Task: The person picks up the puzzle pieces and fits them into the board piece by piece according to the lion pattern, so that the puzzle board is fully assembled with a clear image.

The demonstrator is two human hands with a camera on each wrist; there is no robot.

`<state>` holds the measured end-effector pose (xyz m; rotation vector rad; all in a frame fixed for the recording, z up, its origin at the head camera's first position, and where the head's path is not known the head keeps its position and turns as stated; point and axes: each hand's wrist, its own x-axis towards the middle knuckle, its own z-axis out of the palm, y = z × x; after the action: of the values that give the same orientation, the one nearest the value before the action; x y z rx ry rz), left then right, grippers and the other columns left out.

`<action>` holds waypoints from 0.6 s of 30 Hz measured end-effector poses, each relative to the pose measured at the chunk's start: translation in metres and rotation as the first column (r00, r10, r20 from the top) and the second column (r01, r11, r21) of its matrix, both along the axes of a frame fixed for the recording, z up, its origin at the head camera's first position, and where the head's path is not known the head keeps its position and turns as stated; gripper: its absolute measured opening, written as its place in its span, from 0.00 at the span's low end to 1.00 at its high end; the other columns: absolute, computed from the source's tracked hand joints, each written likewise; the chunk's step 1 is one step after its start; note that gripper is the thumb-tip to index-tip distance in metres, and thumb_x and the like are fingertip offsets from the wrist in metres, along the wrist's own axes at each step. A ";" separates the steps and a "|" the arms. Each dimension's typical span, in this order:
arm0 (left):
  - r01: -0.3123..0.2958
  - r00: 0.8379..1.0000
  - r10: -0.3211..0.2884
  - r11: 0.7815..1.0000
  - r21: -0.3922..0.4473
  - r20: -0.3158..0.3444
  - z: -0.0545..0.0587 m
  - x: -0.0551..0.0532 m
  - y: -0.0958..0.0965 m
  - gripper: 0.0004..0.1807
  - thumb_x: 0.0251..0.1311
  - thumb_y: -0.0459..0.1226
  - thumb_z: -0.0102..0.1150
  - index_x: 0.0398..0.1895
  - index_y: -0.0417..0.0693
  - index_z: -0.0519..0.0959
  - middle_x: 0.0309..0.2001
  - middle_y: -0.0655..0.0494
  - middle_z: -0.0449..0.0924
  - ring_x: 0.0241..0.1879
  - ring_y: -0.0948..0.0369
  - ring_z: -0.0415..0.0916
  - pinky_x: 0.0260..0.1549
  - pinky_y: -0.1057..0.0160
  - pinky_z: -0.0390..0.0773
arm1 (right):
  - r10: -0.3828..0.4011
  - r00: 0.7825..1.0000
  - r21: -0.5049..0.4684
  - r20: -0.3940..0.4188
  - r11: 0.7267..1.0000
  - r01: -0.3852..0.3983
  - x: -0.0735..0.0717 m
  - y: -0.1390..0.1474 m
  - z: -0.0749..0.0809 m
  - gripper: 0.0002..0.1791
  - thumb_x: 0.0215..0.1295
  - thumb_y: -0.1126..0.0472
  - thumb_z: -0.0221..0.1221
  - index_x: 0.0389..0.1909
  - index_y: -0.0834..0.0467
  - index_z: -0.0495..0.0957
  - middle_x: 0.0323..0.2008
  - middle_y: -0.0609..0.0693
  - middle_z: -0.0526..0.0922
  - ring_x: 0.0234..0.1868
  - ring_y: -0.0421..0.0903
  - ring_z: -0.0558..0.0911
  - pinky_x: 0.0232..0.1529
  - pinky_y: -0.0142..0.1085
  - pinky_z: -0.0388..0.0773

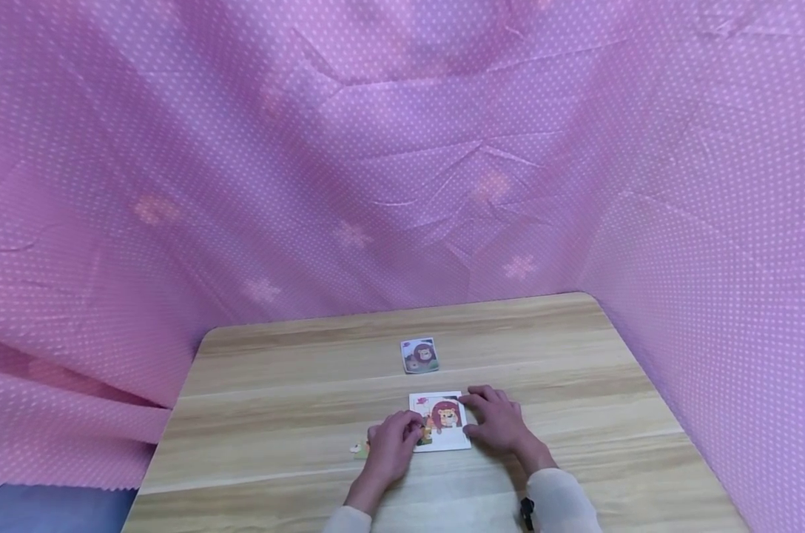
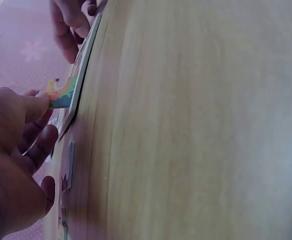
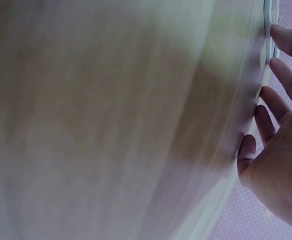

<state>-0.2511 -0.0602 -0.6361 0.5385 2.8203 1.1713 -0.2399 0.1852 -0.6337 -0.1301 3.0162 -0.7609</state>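
Note:
A white-bordered puzzle board [image 1: 452,443] lies on the table, partly filled with a brown-maned lion picture. My left hand [image 1: 391,446] is over its left side and pinches a puzzle piece [image 2: 62,96] between thumb and fingers. The piece, green, orange and yellow, is tilted up with its lower edge at the board in the left wrist view. At the board's right edge rests my right hand [image 1: 499,423], thumb and index finger touching the border, the other fingers spread loosely toward the tabletop.
Left of the board lie loose puzzle pieces [image 1: 359,449], partly hidden behind my left hand; the left wrist view shows a flat piece [image 2: 71,165] near the board. A small lion picture card [image 1: 419,357] lies farther back on the wooden table [image 1: 276,414]. Pink dotted cloth [image 1: 402,185] surrounds the table.

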 end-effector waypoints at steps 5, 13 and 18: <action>-0.030 0.999 0.031 0.999 -0.040 0.015 -0.002 0.005 0.004 0.07 0.61 0.43 0.59 0.41 0.65 0.80 0.32 0.72 0.75 0.37 0.67 0.70 0.42 0.55 0.57 | 0.000 1.000 0.000 0.025 1.000 0.000 0.003 0.002 0.003 0.30 0.53 0.47 0.67 0.60 0.39 0.74 0.67 0.46 0.68 0.67 0.53 0.65 0.56 0.54 0.62; -0.057 0.998 0.055 0.989 -0.134 -0.018 -0.003 0.012 0.009 0.08 0.61 0.42 0.60 0.43 0.65 0.80 0.35 0.67 0.71 0.40 0.65 0.67 0.43 0.53 0.58 | 0.007 0.999 -0.008 0.035 1.000 -0.007 0.008 0.004 0.007 0.30 0.52 0.47 0.67 0.60 0.40 0.75 0.67 0.46 0.68 0.67 0.53 0.65 0.55 0.54 0.62; -0.074 0.997 0.072 0.987 -0.139 -0.023 -0.001 0.018 0.013 0.09 0.60 0.42 0.60 0.43 0.65 0.80 0.38 0.65 0.72 0.42 0.63 0.68 0.45 0.51 0.59 | 0.014 0.999 -0.006 0.047 1.000 -0.013 0.012 0.007 0.007 0.31 0.53 0.47 0.67 0.60 0.40 0.74 0.67 0.46 0.67 0.67 0.53 0.64 0.55 0.53 0.62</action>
<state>-0.2330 -0.0476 -0.6367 0.4423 2.9314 0.9732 -0.2282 0.1925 -0.6266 -0.1308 2.9665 -0.7600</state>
